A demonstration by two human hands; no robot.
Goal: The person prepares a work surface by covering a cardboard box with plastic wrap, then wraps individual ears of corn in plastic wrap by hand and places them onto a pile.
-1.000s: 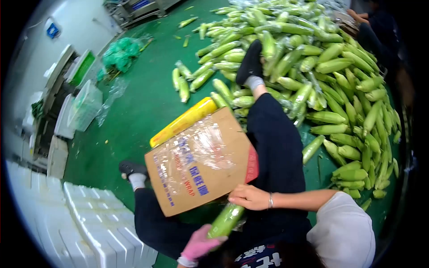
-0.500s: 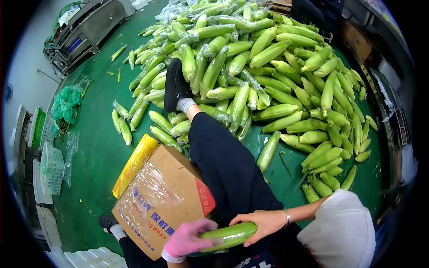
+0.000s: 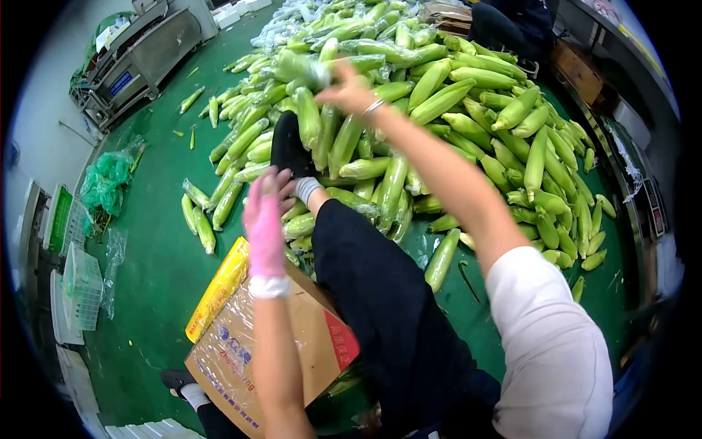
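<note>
My right hand [image 3: 349, 89], bare with a bracelet at the wrist, reaches over the corn pile [image 3: 431, 95]. Between its thumb and fingers is one end of an ear of corn [image 3: 298, 69], smeared by motion. In a pink glove, my left hand [image 3: 265, 219] is raised near the black shoe [image 3: 287, 146], its fingers stretched out and holding nothing. Below that hand stands a cardboard box [image 3: 307, 322] printed with wrap lettering, with clear film across its top. Many ears in the pile are wrapped in clear plastic; others, mostly on the right, look bare.
A yellow box [image 3: 218, 289] leans against the cardboard box. My outstretched leg [image 3: 373, 285] divides the box from a single ear [image 3: 442, 260] on the green floor. White crates [image 3: 82, 282] and a green plastic bag [image 3: 106, 183] lie left. Another person [image 3: 504, 25] sits behind the pile.
My hands have left the lap area. The right swung up and forward with the ear of corn to the pile; the left let go and rose above the cardboard box.
</note>
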